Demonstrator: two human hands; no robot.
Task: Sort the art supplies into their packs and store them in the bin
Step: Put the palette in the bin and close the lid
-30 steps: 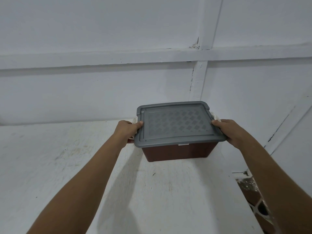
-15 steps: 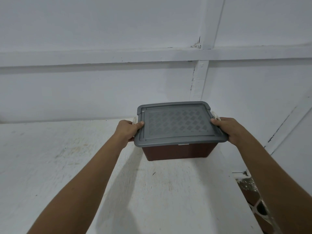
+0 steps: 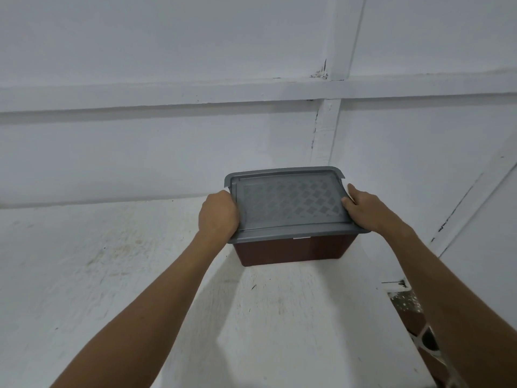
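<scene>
— Where is the bin (image 3: 291,252)?
— On the white shelf (image 3: 112,275), near the wall (image 3: 167,158). Its gray lid (image 3: 288,203) is on.
— What do the hands do?
— The left hand (image 3: 218,215) grips the lid's left edge, fingers curled. The right hand (image 3: 366,210) grips the right edge, thumb on top.

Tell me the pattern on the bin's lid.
The grey lid carries a diamond lattice pattern, clearest in the head view.

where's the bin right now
In the head view the bin sits right of centre on the white shelf, near the wall corner, lid on, gripped between the left hand and right hand.
</scene>
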